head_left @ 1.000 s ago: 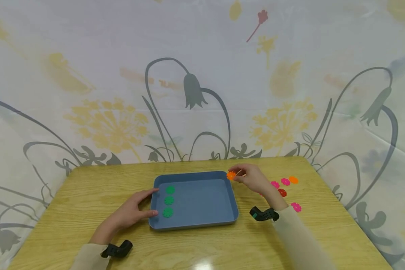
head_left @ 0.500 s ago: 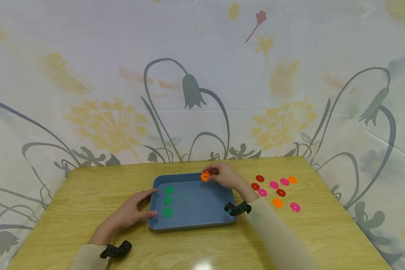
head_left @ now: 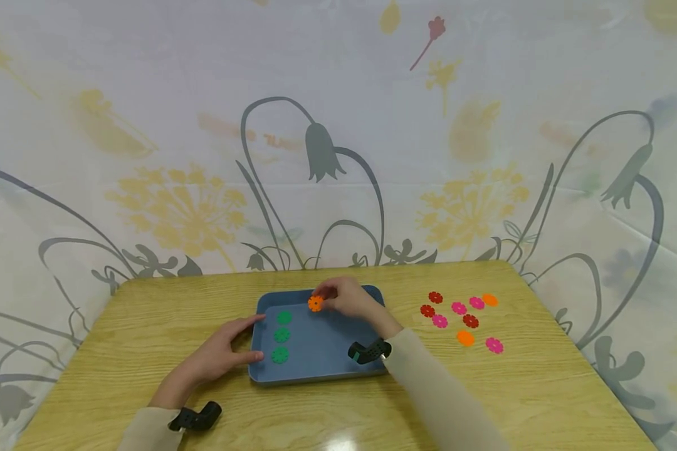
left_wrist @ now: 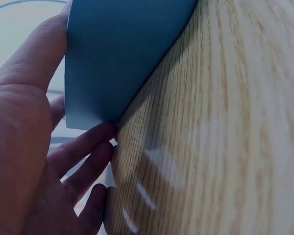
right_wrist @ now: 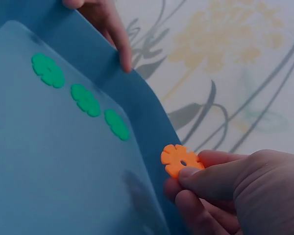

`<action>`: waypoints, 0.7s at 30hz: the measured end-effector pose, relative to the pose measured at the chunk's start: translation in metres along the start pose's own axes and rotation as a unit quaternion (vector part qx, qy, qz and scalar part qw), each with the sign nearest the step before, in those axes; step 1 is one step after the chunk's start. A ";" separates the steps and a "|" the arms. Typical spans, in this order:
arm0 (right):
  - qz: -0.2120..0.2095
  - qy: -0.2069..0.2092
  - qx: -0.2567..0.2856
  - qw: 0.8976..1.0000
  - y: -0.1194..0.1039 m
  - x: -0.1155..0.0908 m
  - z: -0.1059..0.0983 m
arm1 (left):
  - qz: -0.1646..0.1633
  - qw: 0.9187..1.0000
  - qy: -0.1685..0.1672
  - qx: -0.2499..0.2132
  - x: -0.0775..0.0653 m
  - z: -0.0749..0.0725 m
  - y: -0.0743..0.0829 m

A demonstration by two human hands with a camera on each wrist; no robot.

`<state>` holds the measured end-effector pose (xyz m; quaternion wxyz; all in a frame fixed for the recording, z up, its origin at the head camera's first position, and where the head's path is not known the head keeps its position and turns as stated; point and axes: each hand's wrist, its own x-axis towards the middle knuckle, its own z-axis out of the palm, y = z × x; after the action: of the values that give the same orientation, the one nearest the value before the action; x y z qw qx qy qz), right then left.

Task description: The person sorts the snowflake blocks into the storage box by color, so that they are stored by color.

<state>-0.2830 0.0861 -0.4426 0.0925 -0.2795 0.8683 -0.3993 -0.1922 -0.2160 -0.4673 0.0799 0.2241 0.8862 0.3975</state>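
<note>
My right hand [head_left: 346,297] pinches an orange flower-shaped disc [head_left: 316,304] between thumb and fingers, over the far side of the blue-grey tray [head_left: 338,378]. In the right wrist view the disc [right_wrist: 175,159] is tilted, with a small hole in its middle. Three green flower-shaped discs lie in a column along the tray's left side: a far one [head_left: 284,317], a middle one [head_left: 282,335] and a near one [head_left: 280,355]. My left hand [head_left: 217,351] rests against the tray's left rim, thumb and fingers spread apart; the left wrist view shows them at the tray's outer wall [left_wrist: 122,54].
Right of the tray, loose flower discs lie scattered on the wooden table [head_left: 541,388]: several dark red [head_left: 435,297] and pink [head_left: 494,345] ones, plus two orange discs [head_left: 465,338]. A patterned cloth [head_left: 338,207] hangs behind the table's far edge.
My right hand has carried the orange disc leftward, from the tray's far right corner to over its far side, uncovering the loose discs on the right. My left hand has stayed put.
</note>
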 end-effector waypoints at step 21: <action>0.021 -0.031 -0.007 0.999 0.007 0.013 0.033 | 0.005 1.000 0.003 0.004 0.002 0.000 -0.001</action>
<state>-0.2836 0.0615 -0.4686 0.1257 -0.2742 0.8736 -0.3820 -0.1945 -0.2159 -0.4680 0.0739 0.2278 0.8868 0.3952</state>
